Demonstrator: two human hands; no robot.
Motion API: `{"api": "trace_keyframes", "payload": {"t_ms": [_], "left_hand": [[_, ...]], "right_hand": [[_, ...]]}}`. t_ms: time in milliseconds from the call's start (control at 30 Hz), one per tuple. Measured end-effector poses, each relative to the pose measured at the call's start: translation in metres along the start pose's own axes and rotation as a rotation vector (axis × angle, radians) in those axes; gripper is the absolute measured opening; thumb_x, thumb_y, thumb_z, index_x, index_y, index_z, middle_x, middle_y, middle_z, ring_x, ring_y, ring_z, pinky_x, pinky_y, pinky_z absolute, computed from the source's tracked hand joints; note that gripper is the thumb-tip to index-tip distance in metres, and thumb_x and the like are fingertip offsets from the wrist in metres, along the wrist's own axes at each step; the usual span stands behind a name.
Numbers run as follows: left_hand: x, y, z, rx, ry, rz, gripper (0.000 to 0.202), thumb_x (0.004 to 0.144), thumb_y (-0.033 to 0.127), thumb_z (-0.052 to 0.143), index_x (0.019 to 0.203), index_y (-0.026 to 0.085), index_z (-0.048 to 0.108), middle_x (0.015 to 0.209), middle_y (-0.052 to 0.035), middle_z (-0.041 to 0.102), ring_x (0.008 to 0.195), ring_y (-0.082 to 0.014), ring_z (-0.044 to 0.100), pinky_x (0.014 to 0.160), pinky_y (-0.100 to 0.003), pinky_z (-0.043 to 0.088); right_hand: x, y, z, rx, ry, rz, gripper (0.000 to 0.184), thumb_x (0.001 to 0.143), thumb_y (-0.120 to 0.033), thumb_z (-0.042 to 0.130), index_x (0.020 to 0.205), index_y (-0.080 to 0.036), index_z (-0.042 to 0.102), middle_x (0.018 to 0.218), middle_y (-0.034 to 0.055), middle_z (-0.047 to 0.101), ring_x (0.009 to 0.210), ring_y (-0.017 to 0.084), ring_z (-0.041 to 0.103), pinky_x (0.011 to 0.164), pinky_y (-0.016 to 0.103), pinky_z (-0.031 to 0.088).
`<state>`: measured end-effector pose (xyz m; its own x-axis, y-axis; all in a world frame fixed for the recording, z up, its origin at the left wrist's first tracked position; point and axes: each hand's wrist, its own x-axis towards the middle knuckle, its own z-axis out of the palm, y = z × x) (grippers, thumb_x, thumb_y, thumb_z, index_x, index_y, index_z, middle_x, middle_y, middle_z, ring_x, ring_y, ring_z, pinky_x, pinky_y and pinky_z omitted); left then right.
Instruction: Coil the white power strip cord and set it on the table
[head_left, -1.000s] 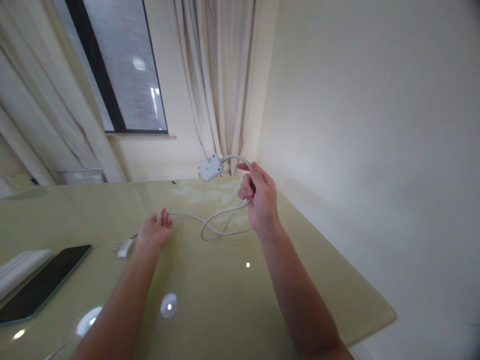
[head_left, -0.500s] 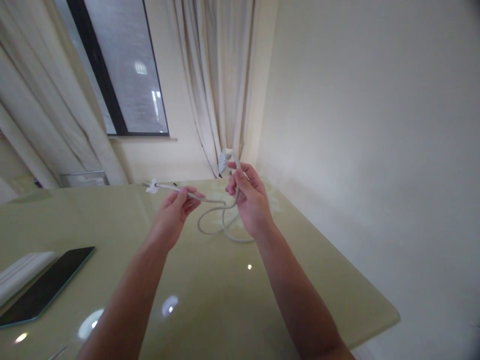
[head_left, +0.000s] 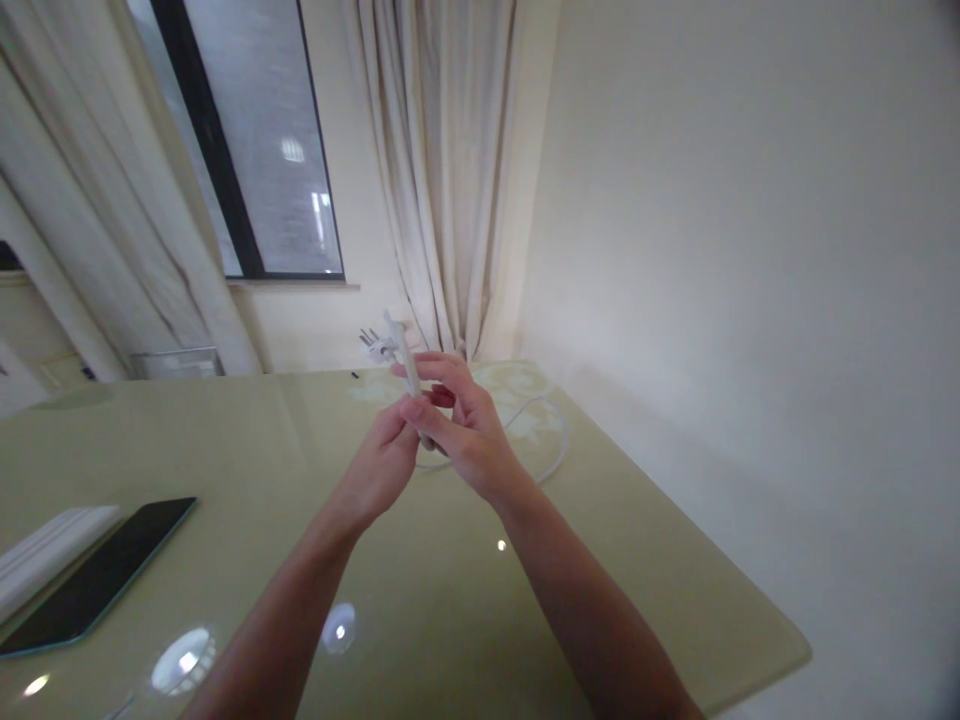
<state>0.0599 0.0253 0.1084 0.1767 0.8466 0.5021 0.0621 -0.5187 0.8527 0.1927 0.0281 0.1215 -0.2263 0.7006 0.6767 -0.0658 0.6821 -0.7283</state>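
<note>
A white power cable is bunched upright between my two hands above the table. Its plug, metal pins pointing left, sticks out at the upper left of the bunch. My left hand is closed around the lower part of the bunch from the left. From the right, my right hand pinches the same cable between thumb and fingers. A loose loop of the cable trails on the table behind and right of my right hand. My fingers hide part of the bundle.
The glossy pale-green table meets a white wall on the right. A dark flat tablet-like slab and a long white object lie at the left. Curtains and a window stand behind.
My left hand has moved right and met my right hand, which has shifted slightly left and down. The cable stretched between them is now gathered in a bunch, and the plug shows at left.
</note>
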Motion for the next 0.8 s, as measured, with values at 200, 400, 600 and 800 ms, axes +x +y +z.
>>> {"api": "trace_keyframes", "payload": {"t_ms": [200,400,600,800], "left_hand": [[-0.003,-0.004,0.001,-0.059,0.031,-0.067,0.036,0.103,0.046,0.051,0.088,0.018,0.069,0.068,-0.0006,0.062,0.063,-0.0166,0.057,0.058,-0.028,0.048],[-0.004,-0.015,0.010,-0.260,0.026,-0.138,0.064,0.105,0.069,0.031,0.079,0.020,0.064,0.058,-0.0010,0.054,0.054,-0.0159,0.049,0.049,-0.027,0.041],[-0.006,-0.005,0.012,-0.105,0.008,-0.156,0.081,0.098,0.084,0.017,0.052,0.022,0.045,0.045,-0.0007,0.039,0.043,-0.0115,0.037,0.044,-0.026,0.031],[-0.005,0.009,0.009,0.084,0.107,-0.097,0.083,0.102,0.077,0.025,0.046,0.021,0.048,0.044,-0.0032,0.048,0.043,-0.0115,0.045,0.044,-0.025,0.035]], "right_hand": [[0.001,-0.006,0.002,0.175,0.007,0.022,0.034,0.087,-0.055,0.081,0.112,-0.031,0.078,0.139,0.0058,0.062,0.113,0.023,0.068,0.084,0.034,0.065],[0.000,-0.007,0.006,0.105,0.072,0.136,0.032,0.089,-0.051,0.079,0.112,-0.029,0.074,0.136,0.0043,0.064,0.104,0.020,0.072,0.076,0.032,0.064],[0.005,0.000,-0.005,-0.168,0.106,0.032,0.019,0.097,-0.041,0.071,0.107,-0.026,0.074,0.119,0.0032,0.073,0.105,0.019,0.068,0.101,0.038,0.055],[0.005,-0.001,-0.010,-0.064,0.022,-0.020,0.021,0.099,-0.043,0.068,0.106,-0.023,0.072,0.112,0.0052,0.071,0.106,0.019,0.070,0.098,0.034,0.057]]}}
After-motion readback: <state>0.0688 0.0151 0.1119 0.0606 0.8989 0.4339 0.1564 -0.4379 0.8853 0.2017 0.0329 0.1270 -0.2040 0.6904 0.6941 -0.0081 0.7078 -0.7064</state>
